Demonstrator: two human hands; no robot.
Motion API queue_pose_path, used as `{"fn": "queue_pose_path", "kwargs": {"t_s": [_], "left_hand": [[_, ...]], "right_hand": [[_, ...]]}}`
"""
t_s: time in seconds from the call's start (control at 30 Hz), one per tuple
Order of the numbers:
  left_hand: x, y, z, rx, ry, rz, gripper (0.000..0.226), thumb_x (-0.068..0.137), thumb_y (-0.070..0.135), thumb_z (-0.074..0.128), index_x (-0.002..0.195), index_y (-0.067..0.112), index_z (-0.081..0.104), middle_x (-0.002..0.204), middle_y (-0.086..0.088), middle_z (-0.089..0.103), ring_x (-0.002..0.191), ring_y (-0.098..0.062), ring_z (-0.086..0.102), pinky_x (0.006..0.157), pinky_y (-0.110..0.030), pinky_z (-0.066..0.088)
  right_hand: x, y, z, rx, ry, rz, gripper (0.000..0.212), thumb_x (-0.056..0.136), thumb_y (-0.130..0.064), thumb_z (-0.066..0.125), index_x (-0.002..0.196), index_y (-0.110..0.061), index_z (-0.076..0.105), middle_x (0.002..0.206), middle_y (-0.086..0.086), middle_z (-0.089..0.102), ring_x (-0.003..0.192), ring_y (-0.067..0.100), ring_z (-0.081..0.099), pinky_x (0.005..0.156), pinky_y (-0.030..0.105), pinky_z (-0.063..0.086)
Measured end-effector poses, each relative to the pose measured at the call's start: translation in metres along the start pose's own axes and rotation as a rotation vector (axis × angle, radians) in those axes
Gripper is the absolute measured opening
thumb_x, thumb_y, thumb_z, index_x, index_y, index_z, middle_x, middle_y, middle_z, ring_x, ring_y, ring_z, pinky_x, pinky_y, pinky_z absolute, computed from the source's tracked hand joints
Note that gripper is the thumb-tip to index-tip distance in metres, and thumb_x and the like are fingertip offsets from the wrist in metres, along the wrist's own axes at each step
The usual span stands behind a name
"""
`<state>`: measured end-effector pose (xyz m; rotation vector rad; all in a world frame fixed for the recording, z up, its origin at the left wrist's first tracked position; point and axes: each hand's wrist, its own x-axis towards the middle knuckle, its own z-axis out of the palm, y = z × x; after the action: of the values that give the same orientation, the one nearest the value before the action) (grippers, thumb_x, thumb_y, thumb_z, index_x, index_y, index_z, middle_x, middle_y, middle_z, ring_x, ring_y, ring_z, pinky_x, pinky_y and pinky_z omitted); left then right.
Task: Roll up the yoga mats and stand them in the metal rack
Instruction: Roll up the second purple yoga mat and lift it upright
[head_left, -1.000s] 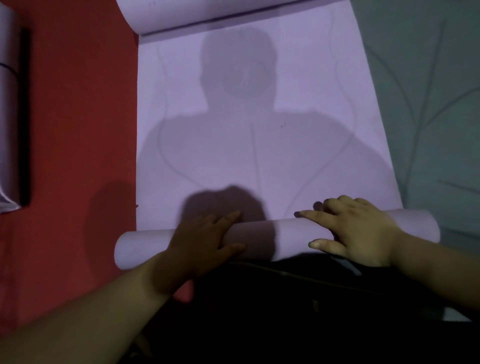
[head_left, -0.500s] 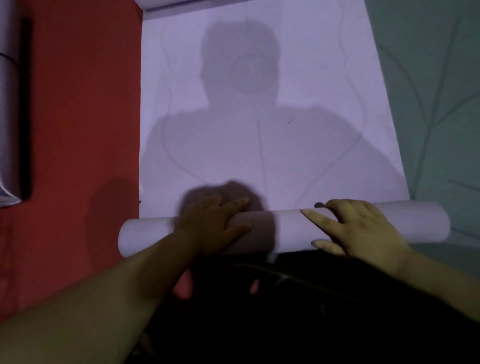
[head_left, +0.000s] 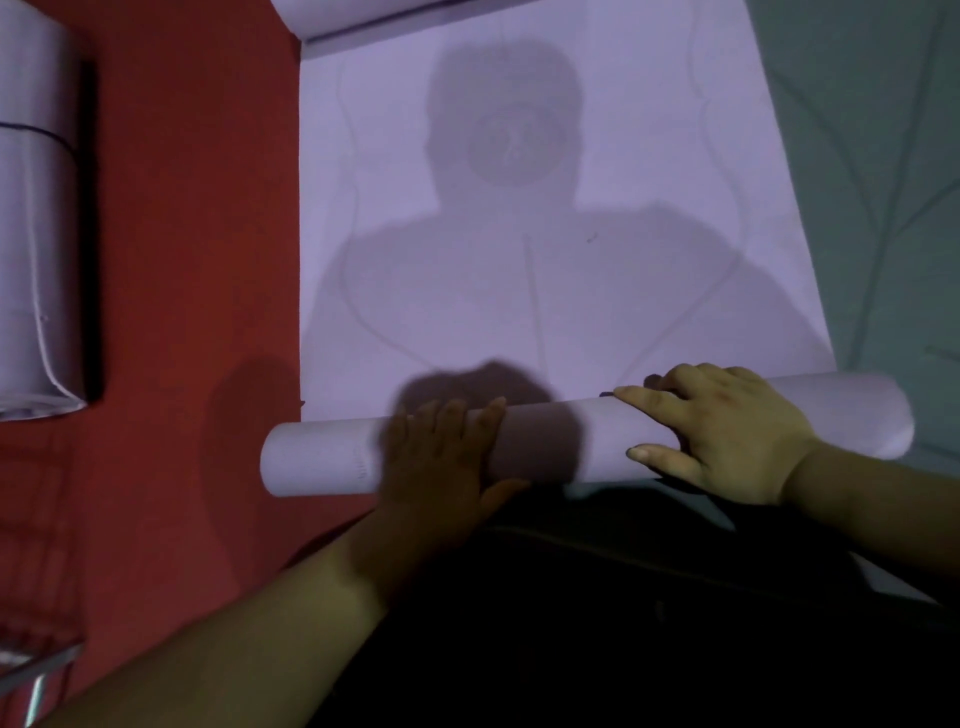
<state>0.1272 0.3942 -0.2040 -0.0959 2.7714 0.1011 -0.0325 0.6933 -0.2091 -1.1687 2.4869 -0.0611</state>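
Both forearms reach forward from the near side and come down onto the roll (head_left: 322, 457), which is the near end of the lavender yoga mat (head_left: 545, 208) wound into a tube lying crosswise. Left hand (head_left: 441, 457): in shadow, palm down on the roll left of its middle, fingers fairly straight and together over the top, thumb along the near side; it presses and does not grasp. Right hand (head_left: 727, 431): palm down on the roll's right part, fingers spread and lightly arched over the top, index finger straight, thumb flat on the near face; also pressing, not closed around it. Beyond the roll the rest of the mat lies flat, its far end curled (head_left: 353, 15). Left of the roll is red floor (head_left: 182, 260), with a second rolled mat (head_left: 36, 234) well apart. Right of the roll lies a teal surface (head_left: 883, 156).
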Motion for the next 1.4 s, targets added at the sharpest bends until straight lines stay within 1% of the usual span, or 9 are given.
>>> {"fn": "queue_pose_path", "kwargs": {"t_s": [0.17, 0.37, 0.6, 0.83, 0.97, 1.03, 1.13, 1.27, 1.4], "left_hand": [[0.014, -0.002, -0.007, 0.003, -0.02, -0.002, 0.087, 0.082, 0.087, 0.037, 0.149, 0.033, 0.047, 0.131, -0.007, 0.061, 0.116, -0.036, 0.055, 0.1, -0.05, 0.04], [0.023, -0.005, -0.016, 0.01, -0.139, -0.011, 0.094, 0.078, 0.09, 0.021, 0.158, 0.04, 0.025, 0.153, -0.006, 0.045, 0.138, -0.031, 0.041, 0.111, -0.046, 0.024], [0.04, -0.013, -0.027, -0.064, -0.208, 0.039, 0.087, 0.082, 0.089, 0.036, 0.156, 0.043, 0.023, 0.158, -0.003, 0.041, 0.144, -0.028, 0.039, 0.118, -0.045, 0.027], [0.046, -0.012, -0.037, -0.079, -0.247, 0.007, 0.082, 0.086, 0.085, 0.037, 0.156, 0.044, 0.023, 0.156, -0.002, 0.042, 0.141, -0.027, 0.039, 0.114, -0.046, 0.029], [0.043, -0.01, -0.04, -0.109, -0.089, -0.074, 0.084, 0.08, 0.089, 0.024, 0.153, 0.048, 0.022, 0.147, -0.004, 0.045, 0.139, -0.031, 0.039, 0.115, -0.057, 0.027], [0.03, -0.005, -0.029, -0.123, 0.071, -0.062, 0.085, 0.084, 0.085, 0.029, 0.155, 0.039, 0.031, 0.146, -0.006, 0.049, 0.136, -0.033, 0.044, 0.114, -0.061, 0.028], [0.021, -0.004, -0.012, -0.08, 0.145, -0.003, 0.083, 0.087, 0.079, 0.036, 0.153, 0.028, 0.041, 0.141, -0.007, 0.053, 0.129, -0.034, 0.049, 0.112, -0.06, 0.03], [0.032, -0.005, -0.015, -0.045, 0.125, -0.025, 0.08, 0.087, 0.079, 0.035, 0.15, 0.032, 0.043, 0.132, -0.004, 0.057, 0.119, -0.034, 0.052, 0.107, -0.056, 0.034], [0.043, -0.01, -0.026, -0.036, -0.024, -0.045, 0.084, 0.083, 0.085, 0.02, 0.154, 0.039, 0.028, 0.141, -0.002, 0.049, 0.129, -0.03, 0.045, 0.111, -0.051, 0.029]], "right_hand": [[0.007, 0.002, -0.008, 0.023, -0.078, 0.012, 0.068, 0.093, -0.082, 0.018, 0.149, -0.049, 0.037, 0.119, -0.007, 0.06, 0.1, 0.024, 0.063, 0.086, 0.04, 0.048], [0.01, 0.0, -0.015, 0.011, -0.122, 0.042, 0.07, 0.092, -0.083, 0.015, 0.15, -0.05, 0.035, 0.123, -0.01, 0.061, 0.107, 0.022, 0.059, 0.09, 0.039, 0.047], [-0.013, -0.029, -0.001, -0.096, 0.125, 0.102, 0.078, 0.09, -0.079, 0.038, 0.15, -0.03, 0.05, 0.125, 0.018, 0.058, 0.111, 0.041, 0.056, 0.098, 0.057, 0.04], [-0.001, -0.019, -0.01, -0.104, -0.01, 0.091, 0.078, 0.09, -0.083, 0.032, 0.152, -0.036, 0.044, 0.126, 0.011, 0.059, 0.11, 0.038, 0.056, 0.098, 0.052, 0.04], [0.016, -0.007, -0.021, -0.058, -0.037, 0.083, 0.081, 0.088, -0.088, 0.018, 0.15, -0.043, 0.04, 0.124, 0.003, 0.061, 0.109, 0.032, 0.06, 0.095, 0.047, 0.044], [0.026, -0.002, -0.029, -0.02, -0.07, 0.08, 0.08, 0.084, -0.091, 0.014, 0.149, -0.048, 0.035, 0.126, -0.001, 0.06, 0.113, 0.028, 0.059, 0.097, 0.045, 0.044], [0.031, -0.001, -0.031, 0.005, -0.094, 0.065, 0.081, 0.082, -0.091, 0.012, 0.149, -0.051, 0.031, 0.128, -0.004, 0.058, 0.118, 0.026, 0.056, 0.099, 0.045, 0.043], [0.033, -0.001, -0.033, 0.012, -0.123, 0.074, 0.078, 0.082, -0.091, 0.013, 0.148, -0.053, 0.03, 0.129, -0.007, 0.057, 0.12, 0.024, 0.053, 0.1, 0.045, 0.043], [0.042, 0.001, -0.044, 0.068, -0.202, 0.097, 0.079, 0.08, -0.094, 0.012, 0.147, -0.056, 0.027, 0.131, -0.008, 0.056, 0.123, 0.024, 0.052, 0.102, 0.045, 0.042]]}}
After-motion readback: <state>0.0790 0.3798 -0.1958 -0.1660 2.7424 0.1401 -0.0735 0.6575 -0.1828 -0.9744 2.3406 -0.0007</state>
